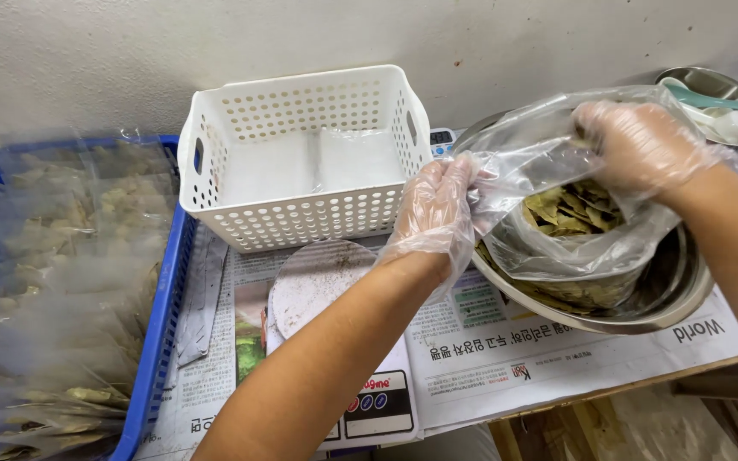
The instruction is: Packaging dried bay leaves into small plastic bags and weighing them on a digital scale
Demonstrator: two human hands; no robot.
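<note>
Pinching the rim of a clear plastic bag (pixel 557 239) with gloved left hand (pixel 437 213), forearm angled up from below. Gripping the bag's opposite edge with gloved right hand (pixel 638 141), wrist bent downward. Bag of dried leaves (pixel 570 209) sitting in a steel bowl (pixel 642 312), right of a white basket (pixel 301 158).

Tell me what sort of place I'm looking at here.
Probably a small food-packing bench, not a home kitchen. Gloved left hand and right hand hold a clear bag of dried leaves over a steel bowl; filled bags fill the blue crate; a scale sits on newspaper.
</note>
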